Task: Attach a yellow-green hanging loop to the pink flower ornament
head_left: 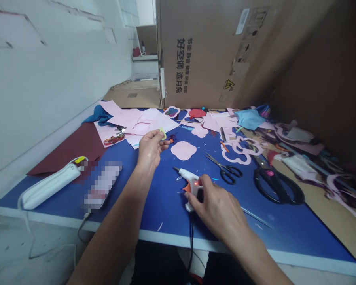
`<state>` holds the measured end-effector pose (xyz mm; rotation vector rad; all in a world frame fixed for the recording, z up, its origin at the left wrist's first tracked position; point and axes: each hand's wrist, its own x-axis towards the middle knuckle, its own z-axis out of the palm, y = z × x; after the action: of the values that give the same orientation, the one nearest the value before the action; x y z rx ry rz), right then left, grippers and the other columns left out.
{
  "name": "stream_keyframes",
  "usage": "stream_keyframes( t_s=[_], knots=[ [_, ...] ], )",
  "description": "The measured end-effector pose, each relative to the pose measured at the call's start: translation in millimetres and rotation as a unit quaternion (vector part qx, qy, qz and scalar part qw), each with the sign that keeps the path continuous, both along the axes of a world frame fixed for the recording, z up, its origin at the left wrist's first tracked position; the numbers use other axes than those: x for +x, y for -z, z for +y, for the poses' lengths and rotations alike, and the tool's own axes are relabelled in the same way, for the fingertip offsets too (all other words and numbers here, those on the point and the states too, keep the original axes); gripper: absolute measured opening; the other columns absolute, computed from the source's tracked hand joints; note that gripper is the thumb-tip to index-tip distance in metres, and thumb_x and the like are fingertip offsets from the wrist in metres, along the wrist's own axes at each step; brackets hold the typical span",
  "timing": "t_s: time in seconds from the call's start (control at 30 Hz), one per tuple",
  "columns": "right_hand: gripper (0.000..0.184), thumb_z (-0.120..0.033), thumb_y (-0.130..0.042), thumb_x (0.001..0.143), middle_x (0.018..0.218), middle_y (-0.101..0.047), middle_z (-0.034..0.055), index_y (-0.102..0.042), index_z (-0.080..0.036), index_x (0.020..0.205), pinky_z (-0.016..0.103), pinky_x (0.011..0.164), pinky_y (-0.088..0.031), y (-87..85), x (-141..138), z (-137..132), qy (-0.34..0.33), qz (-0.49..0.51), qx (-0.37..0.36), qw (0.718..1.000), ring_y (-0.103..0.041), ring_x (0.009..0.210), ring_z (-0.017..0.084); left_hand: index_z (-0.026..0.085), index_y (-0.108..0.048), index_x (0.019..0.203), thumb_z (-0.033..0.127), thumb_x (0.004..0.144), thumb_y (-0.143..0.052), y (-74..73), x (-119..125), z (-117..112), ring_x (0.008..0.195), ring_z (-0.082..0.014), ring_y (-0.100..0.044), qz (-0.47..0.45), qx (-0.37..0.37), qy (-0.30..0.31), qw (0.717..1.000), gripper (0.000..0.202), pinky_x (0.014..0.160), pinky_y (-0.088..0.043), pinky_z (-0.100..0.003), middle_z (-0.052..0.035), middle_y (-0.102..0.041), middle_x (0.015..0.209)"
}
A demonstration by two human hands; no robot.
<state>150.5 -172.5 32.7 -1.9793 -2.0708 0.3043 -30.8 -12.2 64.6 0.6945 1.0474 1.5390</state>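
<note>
My left hand (151, 147) pinches a small yellow-green piece (163, 133) between thumb and finger, above the blue tabletop. Close to its other fingertips is a small orange and dark thing (171, 139), too small to make out. My right hand (221, 202) has its thumb and fingers around a white hot glue gun (190, 177) with an orange trigger and a lit red light. The gun's nozzle points up and left, toward a pink scalloped paper shape (183, 151). Its black cord runs down over the table's front edge.
Small scissors (225, 168) and large black-handled shears (274, 180) lie to the right, near a clear glue stick (256, 217). Pink paper cutouts (237, 148) and scraps cover the back. Left are a white power strip (52, 188) and a phone (103, 186). A large cardboard box (207, 51) stands behind.
</note>
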Motion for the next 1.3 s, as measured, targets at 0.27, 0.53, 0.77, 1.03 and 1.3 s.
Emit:
stream_keyframes(
  t_s=[0.27, 0.53, 0.77, 1.03, 1.3],
  knots=[
    [0.021, -0.023, -0.060, 0.093, 0.080, -0.074, 0.0088, -0.058, -0.021, 0.113, 0.033, 0.058, -0.013, 1.3, -11.5, -10.5, 0.029, -0.038, 0.004, 0.999, -0.064, 0.057, 0.023, 0.014, -0.068, 0.085, 0.006, 0.085, -0.075, 9.2, -5.0, 6.8, 0.051, -0.0101, -0.065, -0.010, -0.009, 0.000, 1.000, 0.011, 0.049, -0.046, -0.018, 0.0022, -0.065, 0.063],
    [0.023, -0.039, -0.064, 0.094, 0.083, -0.070, 0.0029, -0.057, -0.024, 0.110, 0.031, 0.061, -0.041, 12.9, 15.5, -32.3, 0.095, 0.340, 0.020, 0.936, -0.065, 0.066, 0.022, 0.014, -0.064, 0.083, 0.006, 0.089, -0.070, 8.8, -3.3, 3.5, 0.053, -0.0090, -0.065, 0.016, -0.015, 0.035, 0.999, 0.013, 0.050, -0.046, -0.018, -0.0095, -0.080, 0.083],
    [0.072, -0.043, -0.101, 0.062, 0.092, -0.075, 0.0046, -0.066, -0.021, 0.120, 0.029, 0.066, -0.056, 17.1, 27.8, -49.8, 0.219, 0.730, -0.138, 0.633, -0.071, 0.073, 0.020, 0.020, -0.056, 0.088, 0.017, 0.086, -0.078, 6.2, 4.9, -4.8, 0.047, -0.0109, -0.063, 0.068, -0.018, 0.069, 0.995, 0.022, 0.045, -0.044, -0.019, -0.0072, -0.080, 0.079],
    [0.045, -0.064, -0.079, 0.090, 0.061, -0.058, -0.0009, -0.066, -0.021, 0.097, 0.019, 0.045, -0.033, -4.4, 33.1, -42.9, 0.143, 0.756, -0.266, 0.580, -0.049, 0.053, 0.012, 0.021, -0.055, 0.089, 0.030, 0.082, -0.084, 12.7, 17.1, -11.9, 0.044, -0.0103, -0.061, 0.118, 0.019, 0.087, 0.989, 0.031, 0.041, -0.037, -0.018, -0.0027, -0.076, 0.070],
    [0.046, -0.065, -0.079, 0.089, 0.060, -0.057, 0.0006, -0.075, -0.019, 0.097, 0.026, 0.049, -0.039, -38.5, 43.4, -13.9, 0.055, 0.613, -0.072, 0.785, -0.053, 0.058, 0.018, 0.018, -0.063, 0.084, 0.028, 0.079, -0.086, 11.2, 24.3, -18.3, 0.050, -0.0096, -0.062, 0.120, 0.023, 0.102, 0.987, 0.026, 0.047, -0.042, -0.019, -0.0055, -0.076, 0.071]
  ],
)
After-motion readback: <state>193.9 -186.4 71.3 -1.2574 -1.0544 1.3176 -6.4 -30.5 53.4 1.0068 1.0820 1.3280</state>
